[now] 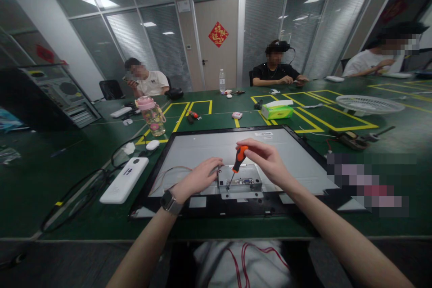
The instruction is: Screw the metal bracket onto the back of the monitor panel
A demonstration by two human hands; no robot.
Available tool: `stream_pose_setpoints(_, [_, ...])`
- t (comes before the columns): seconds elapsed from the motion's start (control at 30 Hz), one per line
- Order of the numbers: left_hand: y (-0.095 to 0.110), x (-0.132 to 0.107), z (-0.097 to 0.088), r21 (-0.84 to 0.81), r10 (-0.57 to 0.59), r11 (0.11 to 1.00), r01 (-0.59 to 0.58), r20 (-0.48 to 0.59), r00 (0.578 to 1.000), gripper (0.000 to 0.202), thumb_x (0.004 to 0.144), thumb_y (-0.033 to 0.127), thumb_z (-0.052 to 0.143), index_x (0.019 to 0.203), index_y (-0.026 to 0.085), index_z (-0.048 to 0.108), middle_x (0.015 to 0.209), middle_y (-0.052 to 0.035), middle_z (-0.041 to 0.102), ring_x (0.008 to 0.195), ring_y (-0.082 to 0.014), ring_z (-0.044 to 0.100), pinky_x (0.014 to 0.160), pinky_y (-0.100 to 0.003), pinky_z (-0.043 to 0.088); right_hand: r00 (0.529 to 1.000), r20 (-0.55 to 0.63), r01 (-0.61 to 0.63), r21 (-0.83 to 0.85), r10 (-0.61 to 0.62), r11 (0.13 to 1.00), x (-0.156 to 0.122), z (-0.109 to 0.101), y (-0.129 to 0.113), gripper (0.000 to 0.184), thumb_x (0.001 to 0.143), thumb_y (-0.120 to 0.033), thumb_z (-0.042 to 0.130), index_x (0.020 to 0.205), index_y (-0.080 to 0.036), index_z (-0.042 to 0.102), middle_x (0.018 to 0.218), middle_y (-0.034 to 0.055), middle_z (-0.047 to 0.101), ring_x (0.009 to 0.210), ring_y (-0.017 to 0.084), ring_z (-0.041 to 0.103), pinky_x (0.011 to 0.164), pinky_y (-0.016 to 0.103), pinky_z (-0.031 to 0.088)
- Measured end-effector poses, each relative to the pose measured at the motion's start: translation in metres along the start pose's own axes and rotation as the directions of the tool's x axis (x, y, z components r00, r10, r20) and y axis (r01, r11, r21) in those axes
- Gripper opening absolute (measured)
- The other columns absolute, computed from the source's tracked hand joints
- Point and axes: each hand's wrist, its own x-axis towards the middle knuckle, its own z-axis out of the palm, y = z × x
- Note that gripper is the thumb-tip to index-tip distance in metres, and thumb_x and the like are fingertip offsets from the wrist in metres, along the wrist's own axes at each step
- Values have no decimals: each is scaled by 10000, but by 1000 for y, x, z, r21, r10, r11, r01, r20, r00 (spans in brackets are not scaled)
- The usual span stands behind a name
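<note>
A screwdriver (240, 155) with an orange and black handle stands tilted, its thin shaft pointing down at the front left of a metal bracket box (258, 181). My right hand (265, 157) grips the handle's upper end between thumb and fingers. Fingers stretched out, my left hand (202, 175) rests against the left side of the box; some fingertips are partly hidden. Ports show along the box's front. Beneath it lies a flat display panel (195, 146), back side up, with a black frame. Thin wires (168, 172) run across the panel on the left.
Left of the panel lie a white power bank (124, 180) and black cables (84, 189). Beyond stand a pink-lidded bottle (151, 117), a green tissue pack (277, 111) and a white round basket (369, 104). A walkie-talkie-like device (354, 139) lies right. Several people sit across the table.
</note>
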Motion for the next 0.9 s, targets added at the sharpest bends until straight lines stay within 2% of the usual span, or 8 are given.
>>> stream_pose_setpoints(0.07, [0,0,0,1,2,1000,-2,-1,1000,379,896,98,468,1235,201,602,1417,-96,575,1333,-231,515,1167,-408,372,999,-35,28,-14,-29,1000,1,0,0,147,828,-384,755,913,-268,783,933,47,705,862,211,672,786,361,575])
stream_pose_setpoints(0.13, [-1,0,1,4,5,1000,-5,0,1000,384,891,87,466,1231,200,601,1420,-96,572,1338,-228,509,1169,-408,366,998,-43,44,-28,-45,999,1,-1,1,140,838,-387,744,895,-265,782,937,48,695,883,214,663,806,364,566])
stream_pose_setpoints(0.3, [-1,0,0,10,10,1000,-10,8,1000,393,886,85,464,1242,186,594,1422,-106,566,1329,-230,513,1166,-405,368,998,58,-30,33,28,999,0,-2,0,274,940,-415,610,1142,-294,749,1040,64,751,1018,247,687,963,448,518])
stream_pose_setpoints(0.47, [3,-1,-3,5,-3,1000,3,12,1000,388,888,98,462,1240,195,595,1423,-93,566,1341,-231,505,1172,-391,361,1000,2,-11,31,11,999,1,2,-4,164,806,-384,775,918,-266,795,906,40,685,819,193,643,757,342,554])
stream_pose_setpoints(0.57, [4,-1,-3,-2,0,1000,0,12,1000,377,888,95,459,1224,193,600,1414,-92,574,1334,-233,511,1166,-392,370,1000,-5,-30,126,31,992,2,2,-3,138,748,-369,826,823,-260,786,854,19,624,745,160,605,677,301,543])
stream_pose_setpoints(0.63, [3,-1,-2,0,-2,1000,2,15,1000,370,894,97,459,1224,185,600,1421,-102,568,1337,-236,507,1168,-400,368,997,47,-73,209,64,975,1,1,-2,154,738,-381,833,814,-256,786,851,13,614,730,151,608,661,295,546])
stream_pose_setpoints(0.8, [-1,1,0,13,4,1000,-5,20,1000,403,885,77,464,1260,172,579,1431,-110,558,1343,-223,502,1176,-391,355,977,172,-178,314,129,933,-1,1,-4,261,825,-415,763,1040,-268,773,941,45,719,886,187,671,843,358,541])
stream_pose_setpoints(0.9, [-2,1,1,19,3,1000,-4,14,1000,411,885,76,461,1267,171,576,1428,-112,560,1337,-224,507,1173,-391,359,978,169,-168,315,119,934,-1,2,-4,241,847,-432,739,1019,-267,774,1026,56,711,966,196,660,876,353,523])
